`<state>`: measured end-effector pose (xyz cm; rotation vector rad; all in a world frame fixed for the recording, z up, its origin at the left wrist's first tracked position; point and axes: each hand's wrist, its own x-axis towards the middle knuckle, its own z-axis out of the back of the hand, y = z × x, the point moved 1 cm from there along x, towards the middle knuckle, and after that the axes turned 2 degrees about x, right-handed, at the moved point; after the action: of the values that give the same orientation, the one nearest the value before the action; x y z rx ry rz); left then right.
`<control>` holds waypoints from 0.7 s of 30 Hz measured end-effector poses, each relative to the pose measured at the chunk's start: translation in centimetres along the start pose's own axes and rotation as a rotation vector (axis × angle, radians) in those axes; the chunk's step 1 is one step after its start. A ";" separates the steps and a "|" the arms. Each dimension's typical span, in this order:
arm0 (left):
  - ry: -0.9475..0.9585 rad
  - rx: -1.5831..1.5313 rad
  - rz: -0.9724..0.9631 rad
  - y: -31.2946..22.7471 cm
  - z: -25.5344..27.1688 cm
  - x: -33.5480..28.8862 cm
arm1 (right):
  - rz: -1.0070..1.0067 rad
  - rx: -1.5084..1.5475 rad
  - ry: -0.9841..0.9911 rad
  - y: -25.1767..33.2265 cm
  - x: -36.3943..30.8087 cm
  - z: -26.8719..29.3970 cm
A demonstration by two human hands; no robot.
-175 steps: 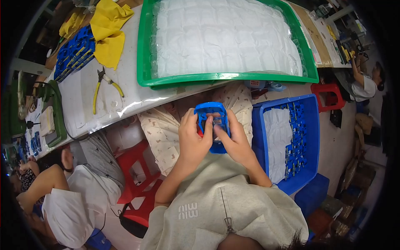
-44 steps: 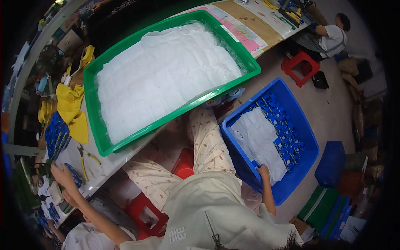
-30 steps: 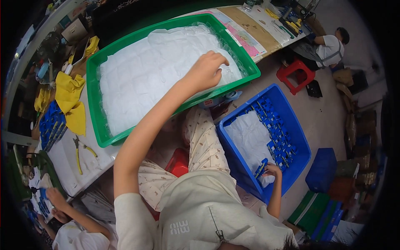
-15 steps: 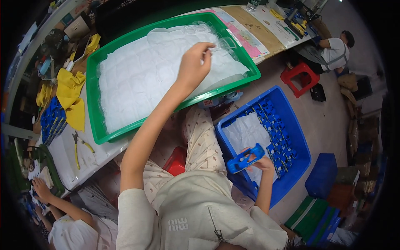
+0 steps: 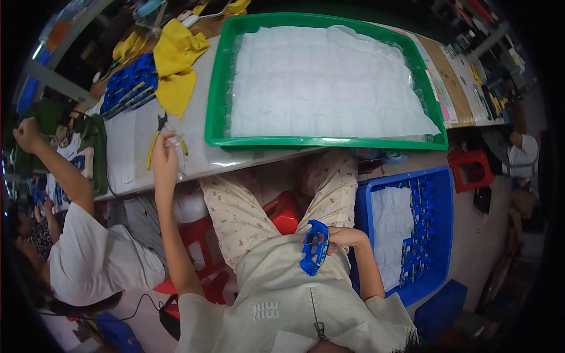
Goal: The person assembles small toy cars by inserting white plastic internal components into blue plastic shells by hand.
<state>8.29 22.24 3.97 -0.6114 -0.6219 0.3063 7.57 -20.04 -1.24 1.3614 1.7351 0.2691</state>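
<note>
My right hand (image 5: 344, 236) is closed on a blue plastic toy car body (image 5: 315, 247), held upright in front of my shirt. My left hand (image 5: 165, 159) is over the table's near edge with its fingers bent together, next to pliers with yellow handles (image 5: 151, 152). A clear, shiny strip shows beside its fingers; what they hold is too faint to make out. Beyond stands a green tray (image 5: 323, 142) lined with white padded sheeting (image 5: 318, 82). To my right, a blue bin (image 5: 444, 235) contains several blue car bodies (image 5: 419, 229) and a white sheet (image 5: 391, 217).
Yellow cloths (image 5: 176, 53) and a stack of blue parts (image 5: 129, 85) lie on the table (image 5: 126, 159) at the left. A co-worker in a white shirt (image 5: 103, 256) sits close on my left. Red stools (image 5: 471, 167) stand on the floor; another person is at the far right.
My left hand has moved from above the green tray to beside the pliers on the left. My right hand has brought the toy car body from over the blue bin to my front. The view has turned left.
</note>
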 end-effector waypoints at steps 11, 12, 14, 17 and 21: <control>-0.282 0.055 0.053 -3.8 -1.7 1.2 | 0.066 -0.234 -0.193 0.3 2.8 -1.5; -0.261 0.044 0.076 -3.6 -2.0 0.9 | 0.062 -0.234 -0.193 0.0 3.1 -1.7; -0.247 0.055 -0.003 -3.6 -2.5 0.4 | 0.001 0.093 -0.219 -1.4 3.7 -1.8; -0.163 0.112 -0.118 -4.3 -3.1 -1.0 | -0.005 0.393 -0.117 -2.2 4.4 -2.4; 0.062 0.255 -0.265 -5.5 -3.8 -4.3 | -0.077 0.397 -0.314 -2.0 5.3 -3.8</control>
<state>7.81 14.37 3.03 -0.2877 -0.5850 0.1142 3.35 -14.97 -2.95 1.5148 1.6198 -0.3347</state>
